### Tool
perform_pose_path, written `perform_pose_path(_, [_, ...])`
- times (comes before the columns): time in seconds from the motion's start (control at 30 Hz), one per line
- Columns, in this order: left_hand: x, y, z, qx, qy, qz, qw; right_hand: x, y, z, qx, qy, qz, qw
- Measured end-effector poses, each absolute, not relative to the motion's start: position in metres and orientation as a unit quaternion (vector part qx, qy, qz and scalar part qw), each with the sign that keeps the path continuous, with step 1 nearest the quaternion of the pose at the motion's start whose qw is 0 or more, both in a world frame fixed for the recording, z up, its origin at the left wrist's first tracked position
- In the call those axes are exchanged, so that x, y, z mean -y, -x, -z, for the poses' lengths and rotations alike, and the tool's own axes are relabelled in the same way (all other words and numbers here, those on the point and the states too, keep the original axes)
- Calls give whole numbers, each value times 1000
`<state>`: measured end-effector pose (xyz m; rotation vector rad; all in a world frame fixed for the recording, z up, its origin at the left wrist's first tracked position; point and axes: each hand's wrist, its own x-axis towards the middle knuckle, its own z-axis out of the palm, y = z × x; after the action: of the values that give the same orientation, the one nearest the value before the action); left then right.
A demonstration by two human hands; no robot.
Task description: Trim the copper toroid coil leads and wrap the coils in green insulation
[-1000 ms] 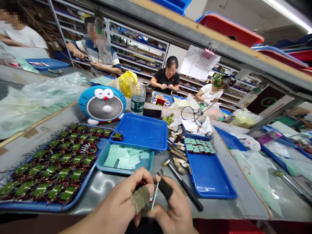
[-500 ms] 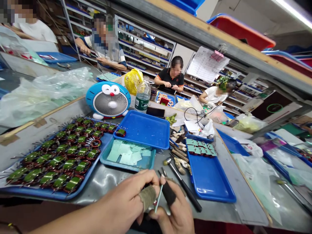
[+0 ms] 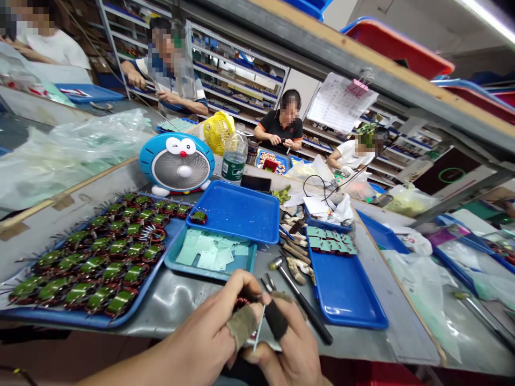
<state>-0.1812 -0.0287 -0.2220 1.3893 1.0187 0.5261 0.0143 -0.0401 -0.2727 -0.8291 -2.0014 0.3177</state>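
My left hand [image 3: 219,321], a cloth wrap on one finger, is closed around a copper-wound coil [image 3: 242,302]; most of the coil is hidden by the fingers. My right hand [image 3: 295,338], with a dark wrap on its index finger, pinches a thin pale green board [image 3: 259,328] seen edge-on against the coil. Both hands meet over the front of the metal bench. Just beyond them lie a hammer [image 3: 301,300] and the tips of some pliers-like tools [image 3: 267,281].
At left, a blue tray [image 3: 177,236] carries rows of coils. A teal tray [image 3: 171,260] holds loose green boards beneath an overlapping blue tray [image 3: 245,209]. Coils topped with boards stand in the right blue tray [image 3: 346,292]. A cartoon fan [image 3: 177,163] and bottle [image 3: 234,155] stand behind.
Both hands stay together. My left fingers have shifted slightly upward, and red-brown coil windings now show between them. The whole view has moved slightly.
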Motion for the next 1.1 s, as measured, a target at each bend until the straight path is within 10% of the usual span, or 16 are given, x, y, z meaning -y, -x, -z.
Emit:
perform_pose_path(0.27, [17,180,219,-415,-532,-283,682,27,-21,278,792,355,-192,458])
perform_pose_path(0.83, [26,179,241,-428,-743,-360,367,36,6,280,560,423,-472,534])
perform_pose_path(1.1, [20,204,236,-450,-556,-323,620,28,1,254,764,377,-307,425])
